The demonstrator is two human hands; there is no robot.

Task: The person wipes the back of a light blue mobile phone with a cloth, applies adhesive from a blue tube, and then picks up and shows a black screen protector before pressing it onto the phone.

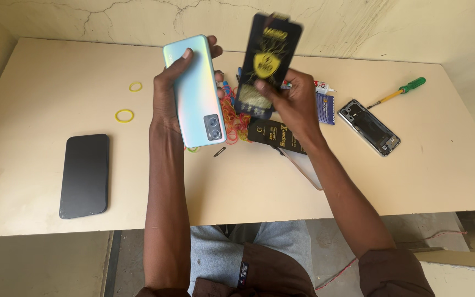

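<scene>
My left hand [167, 93] grips a pale blue-green smartphone [196, 91], held above the table with its back and camera block facing me. My right hand [292, 102] holds up a black flat packet with yellow print [266, 60], slightly blurred, just to the right of the phone. Under both hands lies a heap of coloured rubber bands [236, 118] and another black packet [273, 137].
A black phone [84, 175] lies face down at the left of the beige table [39, 88]. Two yellow rubber bands [125, 115] lie near it. At the right are an opened phone frame [369, 127], a green-handled screwdriver [405, 89], a glue tube [322, 86] and a small blue packet [325, 108].
</scene>
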